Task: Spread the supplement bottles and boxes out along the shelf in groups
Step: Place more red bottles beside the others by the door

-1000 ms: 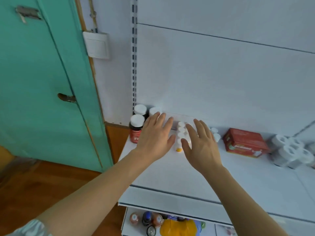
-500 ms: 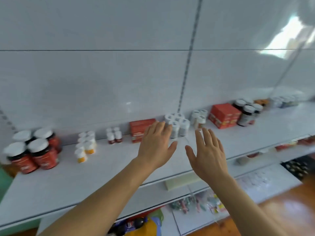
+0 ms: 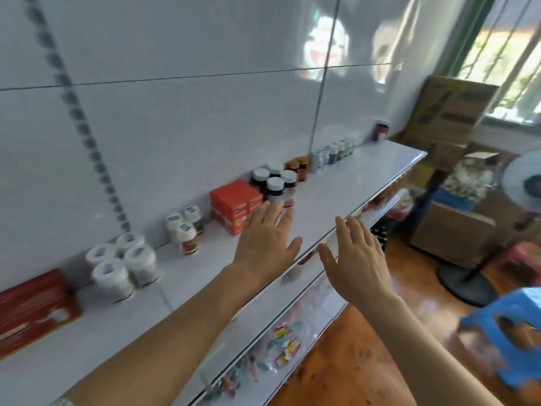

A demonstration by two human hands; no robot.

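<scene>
Groups of supplements stand along the back of the white shelf (image 3: pixel 345 189). From left come a dark red box (image 3: pixel 32 306), several white bottles (image 3: pixel 123 265), three small white-capped bottles (image 3: pixel 186 230), orange-red boxes (image 3: pixel 234 205), dark bottles with white caps (image 3: pixel 273 183), amber bottles (image 3: pixel 300 167), small bottles (image 3: pixel 333 153) and a red container (image 3: pixel 382 131) at the far end. My left hand (image 3: pixel 268 244) hovers flat over the shelf in front of the orange-red boxes, holding nothing. My right hand (image 3: pixel 355 259) is spread open over the shelf's front edge, empty.
A lower shelf (image 3: pixel 292 326) holds small packets. To the right stand stacked cardboard boxes (image 3: pixel 452 112), a floor fan (image 3: pixel 524 186) and a blue plastic stool (image 3: pixel 509 332) on the wooden floor. A window is at the top right.
The view has swung right along the shelf, from the left end by the green door to the right end. Both hands stayed raised, open and empty, travelling with it.
</scene>
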